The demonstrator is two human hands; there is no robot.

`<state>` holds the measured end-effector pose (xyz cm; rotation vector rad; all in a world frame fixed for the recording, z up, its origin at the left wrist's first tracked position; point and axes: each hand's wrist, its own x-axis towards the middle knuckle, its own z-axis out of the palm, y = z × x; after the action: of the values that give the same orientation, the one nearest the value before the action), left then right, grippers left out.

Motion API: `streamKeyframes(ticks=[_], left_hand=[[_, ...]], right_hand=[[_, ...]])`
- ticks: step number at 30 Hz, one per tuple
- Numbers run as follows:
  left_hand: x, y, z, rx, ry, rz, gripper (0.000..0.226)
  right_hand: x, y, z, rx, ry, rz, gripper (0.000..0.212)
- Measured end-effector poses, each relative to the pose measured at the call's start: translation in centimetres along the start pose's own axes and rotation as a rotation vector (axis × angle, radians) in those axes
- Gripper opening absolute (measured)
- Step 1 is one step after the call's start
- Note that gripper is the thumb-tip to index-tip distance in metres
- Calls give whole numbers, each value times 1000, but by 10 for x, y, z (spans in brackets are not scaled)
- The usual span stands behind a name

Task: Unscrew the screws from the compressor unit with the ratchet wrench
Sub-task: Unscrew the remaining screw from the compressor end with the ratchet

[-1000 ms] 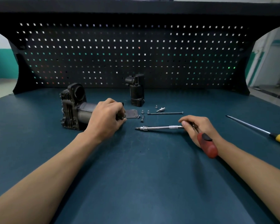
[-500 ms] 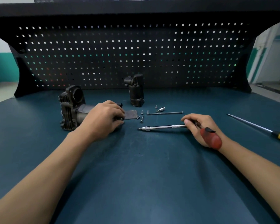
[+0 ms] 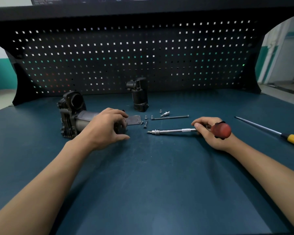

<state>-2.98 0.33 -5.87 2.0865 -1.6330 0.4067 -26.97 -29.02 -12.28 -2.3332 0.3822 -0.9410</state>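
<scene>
The dark compressor unit (image 3: 71,114) lies on its side at the left of the blue bench. My left hand (image 3: 107,126) grips its cylindrical right end. A flat cover plate (image 3: 134,119) lies just right of that hand. My right hand (image 3: 209,131) holds the ratchet wrench (image 3: 170,131) by its red handle (image 3: 221,130). The steel shaft points left and its tip is a short way from the compressor. Several loose screws (image 3: 145,123) lie between the plate and the wrench tip.
A black cylindrical part (image 3: 139,95) stands upright behind the screws. A long bolt (image 3: 170,117) and a small socket bit (image 3: 165,113) lie beside it. A yellow-handled screwdriver (image 3: 278,133) lies at the right. The pegboard (image 3: 143,56) closes the back of the bench.
My right hand has turned the wrench so its red handle rose from lying toward me to sitting level with the shaft. My left hand stays on the compressor.
</scene>
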Motion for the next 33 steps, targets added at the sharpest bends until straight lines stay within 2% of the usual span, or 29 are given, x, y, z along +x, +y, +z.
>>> streamKeyframes(ticks=[2, 4, 7, 11, 12, 18, 22, 27, 30, 33], left_hand=[[0, 1, -3, -92, 65, -43, 44], [-2, 2, -8, -169, 103, -60, 45], [-4, 3, -14, -104, -9, -21, 48], [-7, 4, -17, -92, -98, -61, 27], [-7, 4, -17, -95, -99, -62, 27], [-9, 3, -20, -303, 5, -133, 54], [-11, 6, -22, -201, -98, -80, 44], [-11, 1, -26, -157, -145, -74, 15], [-11, 0, -26, -105, -123, -52, 11], [-8, 3, -24, -47, -110, 15, 11]], right_hand=[[0, 0, 0, 1, 4, -3, 20], [0, 1, -1, 0, -1, -7, 20], [-2, 3, -1, -3, 3, -12, 19], [-3, 4, -2, 3, 9, -34, 13], [-2, 4, -2, 9, 11, -32, 11], [-1, 4, -1, 13, 11, -19, 12], [-3, 4, -1, 29, 7, -9, 11], [-1, 1, 1, 48, 8, -11, 15], [-1, 1, 3, 32, -2, -3, 9], [0, 3, 3, 16, -8, 32, 13]])
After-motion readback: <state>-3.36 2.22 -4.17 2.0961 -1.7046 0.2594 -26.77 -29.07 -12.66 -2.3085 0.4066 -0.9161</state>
